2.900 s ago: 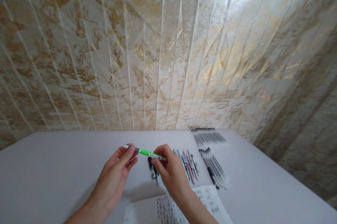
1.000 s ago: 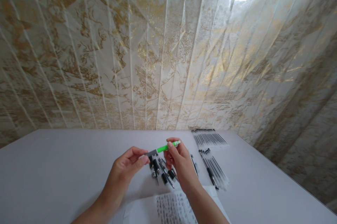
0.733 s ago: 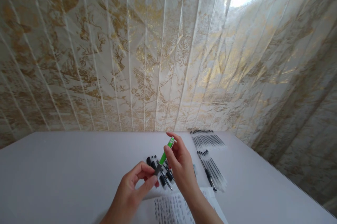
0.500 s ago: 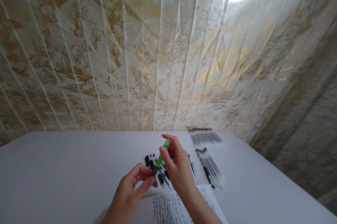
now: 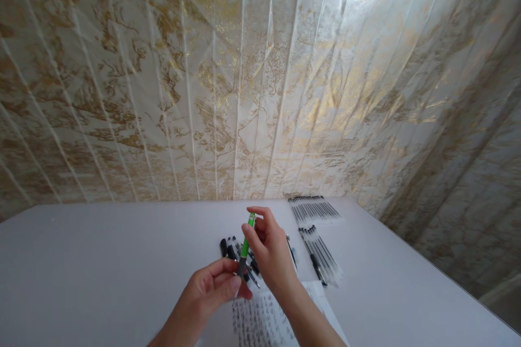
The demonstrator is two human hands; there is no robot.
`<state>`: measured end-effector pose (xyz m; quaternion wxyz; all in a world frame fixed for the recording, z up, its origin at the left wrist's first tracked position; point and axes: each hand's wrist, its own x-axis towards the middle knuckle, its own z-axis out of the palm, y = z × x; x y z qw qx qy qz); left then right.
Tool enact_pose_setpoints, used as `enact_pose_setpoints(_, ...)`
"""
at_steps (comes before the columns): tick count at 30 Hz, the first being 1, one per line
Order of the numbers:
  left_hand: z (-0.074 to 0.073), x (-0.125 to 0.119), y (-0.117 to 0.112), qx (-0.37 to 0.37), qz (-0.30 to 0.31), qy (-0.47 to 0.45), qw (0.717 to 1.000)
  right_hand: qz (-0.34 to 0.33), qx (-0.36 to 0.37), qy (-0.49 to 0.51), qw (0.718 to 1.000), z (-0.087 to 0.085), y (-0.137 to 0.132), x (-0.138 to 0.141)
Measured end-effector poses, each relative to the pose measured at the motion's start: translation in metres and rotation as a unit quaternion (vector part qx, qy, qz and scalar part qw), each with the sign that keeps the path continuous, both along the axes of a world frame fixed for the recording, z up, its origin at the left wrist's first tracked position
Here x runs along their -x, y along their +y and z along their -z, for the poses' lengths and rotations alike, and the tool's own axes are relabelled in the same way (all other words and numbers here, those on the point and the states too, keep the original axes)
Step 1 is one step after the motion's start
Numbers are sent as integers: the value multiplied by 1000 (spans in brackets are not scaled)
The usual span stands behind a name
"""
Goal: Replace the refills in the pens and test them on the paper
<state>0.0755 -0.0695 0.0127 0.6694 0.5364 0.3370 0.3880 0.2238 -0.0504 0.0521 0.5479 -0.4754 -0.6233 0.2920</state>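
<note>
A bright green pen (image 5: 246,238) stands nearly upright between my hands, above a white table (image 5: 101,260). My right hand (image 5: 271,252) pinches its green barrel with the fingers closed round it. My left hand (image 5: 214,290) is closed in a pinch on the pen's grey lower end. Behind the pen lies a small heap of black pens (image 5: 238,260). A sheet of handwritten paper (image 5: 260,322) lies under my wrists.
Two sets of thin black refills lie at the right: one (image 5: 313,208) by the wall, one (image 5: 319,254) nearer me. A gold-patterned curtain (image 5: 228,92) hangs close behind the table. The table's right edge runs diagonally toward me.
The green pen has swung from lying level to nearly upright. My left hand has dropped lower and nearer to me, staying on the grey end. The white cap end seen earlier no longer shows.
</note>
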Motion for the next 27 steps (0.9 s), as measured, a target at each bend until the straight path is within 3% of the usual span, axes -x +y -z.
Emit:
enact_pose_setpoints(4,-5,0,1,-39,-3,17,999,-36,64,35,997,-5,2,1)
enact_pose_setpoints(8,-12,6,-1,-114,-11,103,988,-108,141,-26,984,-21,-1,-4)
enact_pose_setpoints(10,-9,14,-4,-165,-11,175,971,-98,151,-14,984,-29,-10,-9)
enact_pose_setpoints(13,9,29,-13,-284,-18,273,919,-86,154,20,984,-30,-36,-17)
enact_pose_setpoints(16,33,40,-21,-400,-63,336,850,-66,165,-4,984,-7,-66,-18)
enact_pose_setpoints(20,48,45,-25,-482,-66,388,783,-25,172,-42,984,46,-81,-10)
enact_pose_setpoints(23,49,45,-24,-504,-66,403,761,-14,190,-53,980,76,-75,-5)
enact_pose_setpoints(27,51,45,-24,-489,-56,407,769,25,172,-46,984,92,-71,2)
